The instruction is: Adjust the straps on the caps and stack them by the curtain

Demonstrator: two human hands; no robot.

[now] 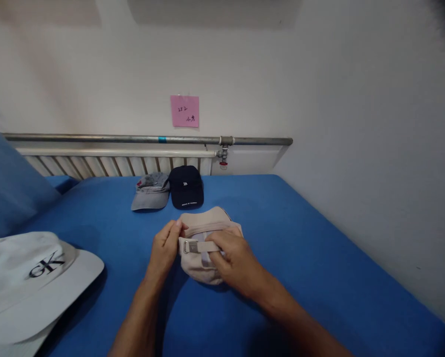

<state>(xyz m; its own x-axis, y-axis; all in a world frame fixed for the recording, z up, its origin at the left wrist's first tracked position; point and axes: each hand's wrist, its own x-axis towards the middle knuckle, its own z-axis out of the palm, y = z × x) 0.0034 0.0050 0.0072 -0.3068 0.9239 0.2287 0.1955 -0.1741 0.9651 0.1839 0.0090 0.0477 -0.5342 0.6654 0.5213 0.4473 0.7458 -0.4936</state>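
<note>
A beige cap (pixel 203 225) lies on the blue bed sheet (pixel 300 238), its back facing me with the adjuster strap and metal buckle (pixel 188 246) showing. My left hand (pixel 164 248) grips the cap's left edge beside the buckle, fingers curled. My right hand (pixel 231 258) rests over the cap's right half and pinches the strap between thumb and fingers.
A grey cap (pixel 150 192) and a navy cap (pixel 186 187) sit side by side further back. A white cap with black letters (pixel 29 277) lies at the near left. A radiator (pixel 114 163) and pipe (pixel 148 139) run along the wall under a pink note (pixel 184 111). A blue pillow (pixel 10 188) stands at the left.
</note>
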